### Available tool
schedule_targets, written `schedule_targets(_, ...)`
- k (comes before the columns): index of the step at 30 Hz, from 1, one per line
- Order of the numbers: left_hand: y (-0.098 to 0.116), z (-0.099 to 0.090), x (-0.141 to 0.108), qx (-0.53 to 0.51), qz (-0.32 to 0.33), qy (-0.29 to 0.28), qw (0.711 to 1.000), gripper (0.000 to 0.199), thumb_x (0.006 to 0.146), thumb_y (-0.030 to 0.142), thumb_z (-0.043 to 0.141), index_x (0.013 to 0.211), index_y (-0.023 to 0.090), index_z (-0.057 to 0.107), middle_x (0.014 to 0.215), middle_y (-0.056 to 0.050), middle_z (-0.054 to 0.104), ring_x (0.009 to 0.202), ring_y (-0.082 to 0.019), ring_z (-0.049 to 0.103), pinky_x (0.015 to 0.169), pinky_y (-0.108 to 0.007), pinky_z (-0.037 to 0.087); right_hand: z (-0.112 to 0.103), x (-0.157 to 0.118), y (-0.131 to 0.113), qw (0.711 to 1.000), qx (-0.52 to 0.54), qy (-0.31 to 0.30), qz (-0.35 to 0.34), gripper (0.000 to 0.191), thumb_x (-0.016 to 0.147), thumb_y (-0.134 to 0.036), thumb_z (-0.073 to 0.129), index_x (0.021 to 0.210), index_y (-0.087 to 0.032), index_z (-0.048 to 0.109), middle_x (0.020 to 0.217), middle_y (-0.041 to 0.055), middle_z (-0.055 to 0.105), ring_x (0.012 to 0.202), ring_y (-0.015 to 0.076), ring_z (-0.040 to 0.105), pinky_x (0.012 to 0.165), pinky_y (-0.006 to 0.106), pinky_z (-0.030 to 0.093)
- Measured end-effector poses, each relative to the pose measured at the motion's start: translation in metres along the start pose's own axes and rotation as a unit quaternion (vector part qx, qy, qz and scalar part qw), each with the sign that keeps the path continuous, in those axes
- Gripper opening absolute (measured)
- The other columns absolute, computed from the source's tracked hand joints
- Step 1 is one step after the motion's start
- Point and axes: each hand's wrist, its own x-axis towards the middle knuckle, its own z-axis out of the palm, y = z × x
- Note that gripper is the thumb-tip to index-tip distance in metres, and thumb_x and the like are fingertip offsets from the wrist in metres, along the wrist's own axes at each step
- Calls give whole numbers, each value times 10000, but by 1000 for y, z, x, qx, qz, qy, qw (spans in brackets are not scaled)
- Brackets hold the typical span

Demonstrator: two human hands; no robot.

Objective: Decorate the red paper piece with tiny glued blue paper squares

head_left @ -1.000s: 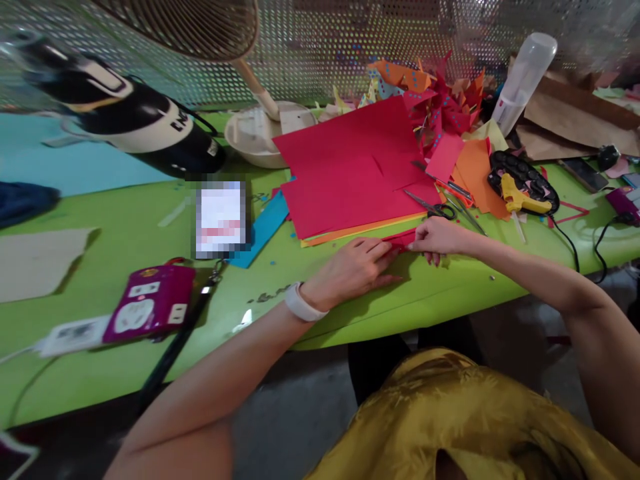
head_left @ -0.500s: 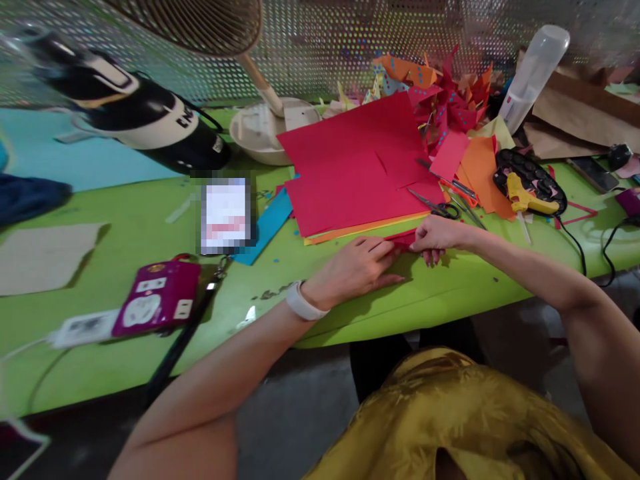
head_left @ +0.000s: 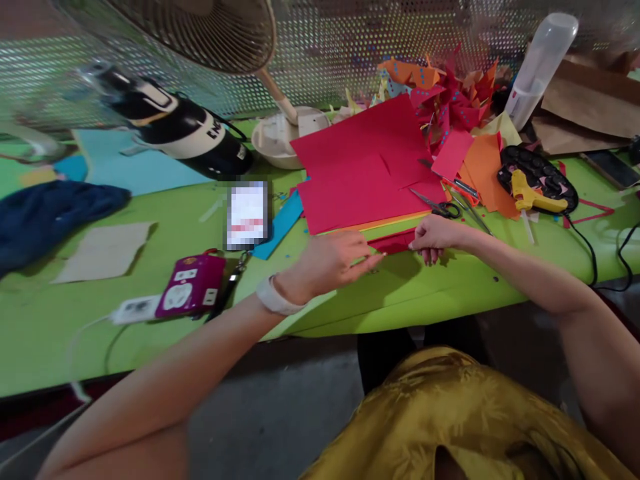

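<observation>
A narrow folded strip of red paper (head_left: 395, 241) lies along the near side of a stack of coloured sheets. At its right end, my right hand (head_left: 434, 235) is closed in a pinch on the paper. My left hand (head_left: 333, 259), with a white band at the wrist, has its fingers together at the strip's left end; the finger pads are partly hidden. Large red sheets (head_left: 360, 167) top the stack, with orange and yellow edges showing below. Just beyond my right hand lie dark-handled scissors (head_left: 443, 207).
A yellow glue gun (head_left: 533, 195) rests on a black tray at right, its cord trailing. Paper scraps (head_left: 450, 100) heap behind the stack. Leftward are a phone (head_left: 247, 215), a blue paper strip (head_left: 280, 230), a purple card holder (head_left: 193, 285), a black bottle (head_left: 190, 130) and a fan (head_left: 215, 33).
My left hand has slid left along the red strip, baring more of it. My right hand keeps its pinch at the right end. The view has shifted slightly left.
</observation>
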Motion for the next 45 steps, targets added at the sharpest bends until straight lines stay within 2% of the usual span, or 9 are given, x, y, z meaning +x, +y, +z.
schedule_targets(2,7,-1,12,-62,-117,-63,989,447,907,459,446,638,162,644,565,-48,627,558,-156,582,541,-261,401,0,-1,-1,1000,-6,2,-1,335,867,-173,581,542,-147,508,437,-5,624,356,67,556,365,150,372)
schedule_targets(5,12,6,32,-256,-270,-203,906,417,860,486,509,606,167,595,560,-34,658,455,-132,594,470,-229,403,0,-1,-2,1000,-11,0,-5,334,871,-151,561,541,-145,510,430,-3,622,343,67,547,363,151,377)
schedule_targets(7,11,13,42,-311,-305,-250,865,404,816,521,569,624,166,585,546,-37,662,431,-141,600,436,-228,398,0,-1,-2,1000,-11,-3,-8,339,874,-140,549,537,-144,510,431,2,623,339,69,546,367,154,389)
schedule_targets(12,3,26,48,-358,-321,-278,832,491,817,588,552,587,154,566,507,-50,641,384,-129,572,388,-219,356,1,4,1,1000,-11,-5,-17,343,869,-163,566,532,-148,501,425,1,620,331,74,545,365,159,413)
schedule_targets(20,-7,33,41,-377,-327,-272,823,523,773,632,591,583,144,576,482,-45,631,364,-123,568,369,-213,361,0,6,4,1000,-8,-5,-23,311,837,-190,619,551,-150,504,436,-4,625,343,74,560,359,149,413)
schedule_targets(35,-8,17,23,-369,-345,-256,824,537,742,636,614,518,150,584,448,-58,620,348,-125,546,348,-212,331,-2,3,6,1000,-15,-10,-20,310,839,-223,634,562,-145,518,467,5,638,378,72,571,387,150,410)
schedule_targets(40,0,14,18,-371,-347,-250,824,513,748,624,612,562,146,586,464,-52,624,320,-109,512,345,-208,314,-2,-8,5,997,-17,-16,-70,282,836,-287,639,622,-155,510,487,-4,622,384,83,559,394,173,404)
schedule_targets(43,7,4,17,-370,-333,-237,834,494,793,617,555,646,150,618,483,-43,628,343,-118,520,364,-219,339,-8,-17,2,988,-76,34,-133,226,833,-328,634,710,-149,573,566,2,642,456,98,588,478,203,443)
schedule_targets(45,8,-1,19,-329,-317,-169,873,470,829,589,518,696,152,633,563,-53,660,434,-137,574,433,-237,404,-14,-21,1,956,-184,114,-196,165,814,-309,653,787,-148,630,684,25,677,595,125,632,572,224,454)
